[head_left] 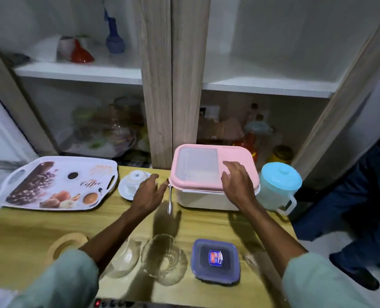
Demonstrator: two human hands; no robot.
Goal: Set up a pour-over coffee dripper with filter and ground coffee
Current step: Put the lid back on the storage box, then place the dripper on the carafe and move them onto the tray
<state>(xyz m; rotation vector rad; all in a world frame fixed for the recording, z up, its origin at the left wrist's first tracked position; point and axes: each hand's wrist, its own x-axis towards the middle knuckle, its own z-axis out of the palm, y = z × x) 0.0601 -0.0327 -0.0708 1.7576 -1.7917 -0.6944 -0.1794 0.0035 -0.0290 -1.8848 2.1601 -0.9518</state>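
The setup looks barely begun. Both hands reach toward the pink-lidded storage box (pixel 214 174) at the centre of the frame, on the far part of the wooden surface (pixel 207 225). The right hand (pixel 237 181) lies on the right side of the pink lid with its fingers spread and nearly straight, resting on it rather than clasping. The left hand (pixel 150 193) hovers just beside the box's left corner, fingers extended and holding nothing. A metal spoon (pixel 169 200) lies below that corner, its bowl hidden.

The dripper parts sit in the lower part of the frame, untouched. A clear glass dripper (pixel 162 256) lies at lower centre, with another clear glass piece (pixel 124 261) just to its left, partly hidden behind the left forearm. A wooden ring (pixel 65 244), probably the dripper's collar, lies at lower left. A small blue-lidded container (pixel 215 261) sits to the dripper's right, lid on; it may hold the ground coffee, though its contents cannot be seen.

No filter paper is visible, and no coffee is out. Judging by this, placing the dripper, fitting a filter and adding grounds all remain to be done. Opening the pink box seems the step in hand, perhaps to fetch filters.

Elsewhere, a coffee-printed tray (pixel 58 185) lies at left, an upturned cup on a saucer (pixel 133 181) beside it, and a jug with a turquoise lid (pixel 278 187) at right.
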